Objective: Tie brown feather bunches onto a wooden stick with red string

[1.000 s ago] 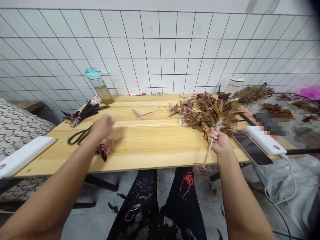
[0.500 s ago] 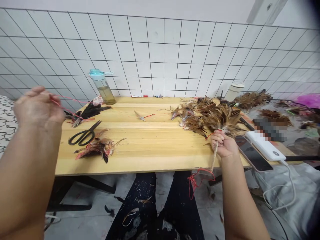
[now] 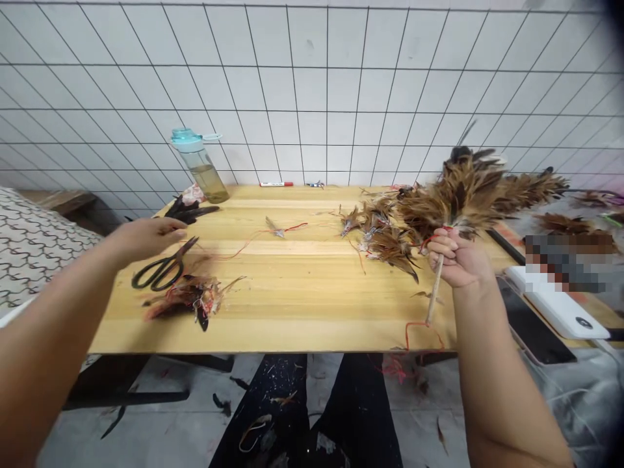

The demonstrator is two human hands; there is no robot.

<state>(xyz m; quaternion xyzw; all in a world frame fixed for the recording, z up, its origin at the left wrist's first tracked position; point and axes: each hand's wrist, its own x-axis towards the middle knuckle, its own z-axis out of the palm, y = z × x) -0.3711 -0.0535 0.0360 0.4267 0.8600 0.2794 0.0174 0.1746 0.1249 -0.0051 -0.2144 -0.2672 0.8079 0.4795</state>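
My right hand (image 3: 455, 260) is closed round the wooden stick (image 3: 433, 296) of a brown feather duster (image 3: 468, 195), held tilted above the right side of the wooden table (image 3: 302, 312). A red thread (image 3: 419, 328) hangs in a loop from the stick's lower end. My left hand (image 3: 146, 235) hovers low over the black scissors (image 3: 163, 266), fingers together and pointing right. A thin red thread (image 3: 244, 242) trails from its fingertips across the table. A bundle of reddish feathers (image 3: 188, 296) lies just in front of the scissors.
Loose brown feather bunches (image 3: 380, 231) lie mid-right. Dark feathers (image 3: 188, 209), a water bottle (image 3: 199, 166) and a red marker (image 3: 276, 184) sit near the wire-grid wall. A phone (image 3: 531, 325) and white power bank (image 3: 560, 305) lie at the right, a patterned cushion (image 3: 34, 240) at the left.
My left hand rose off the table drawing the red thread up to the left, then came down over the scissors. My right hand lifted the duster higher and to the right.
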